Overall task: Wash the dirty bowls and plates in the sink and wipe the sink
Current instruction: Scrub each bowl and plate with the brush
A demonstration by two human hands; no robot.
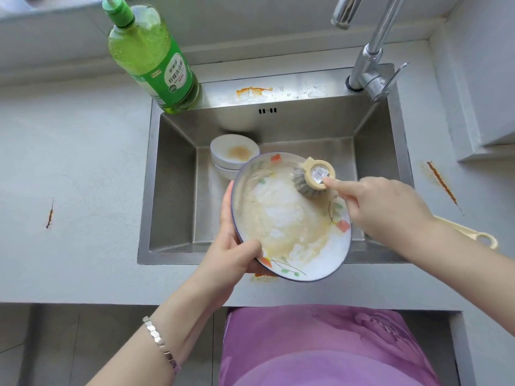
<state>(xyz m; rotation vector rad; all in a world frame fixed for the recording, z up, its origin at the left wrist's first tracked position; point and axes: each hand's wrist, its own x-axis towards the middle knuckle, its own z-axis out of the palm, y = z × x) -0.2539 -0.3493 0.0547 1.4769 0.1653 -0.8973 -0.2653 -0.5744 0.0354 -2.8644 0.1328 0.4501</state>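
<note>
Left hand: the left hand (234, 246) is the nearest thing to the camera. It is closed on the near-left rim of the plate (292, 218), with the thumb on the upper face and the fingers hidden under it.
Plate: it is held over the front part of the sink (172, 168), tilted, with its soiled face toward the person. Its long axis goes from the far-left to the near-right. Foam and a yellow-brown film cover the middle; the flower pattern at the rim shows clean in places.
Bowls: stacked bowls (234, 153) stand on the sink floor, just behind the far-left edge of the plate. The top one has a brown residue inside.
Scrubber: the scrubber (313, 178) has a grey wire head which presses on the far-right part of the plate, and a beige cap above it.
Right hand: the right hand (381, 213) is closed around the handle of the scrubber, with the forefinger stretched along it and touching the cap. The handle end comes out behind the wrist.
Deciding relation: the dirty film lies to the near-left of the scrubber head, toward the left hand. In my judgement the next stroke must go along the long axis of the plate, from the far-right to the near-left, while the left hand keeps the plate steady.
Risk: the wet rim may slip in the left hand.
Remaining: the bowls and the sink look not yet washed.
</note>
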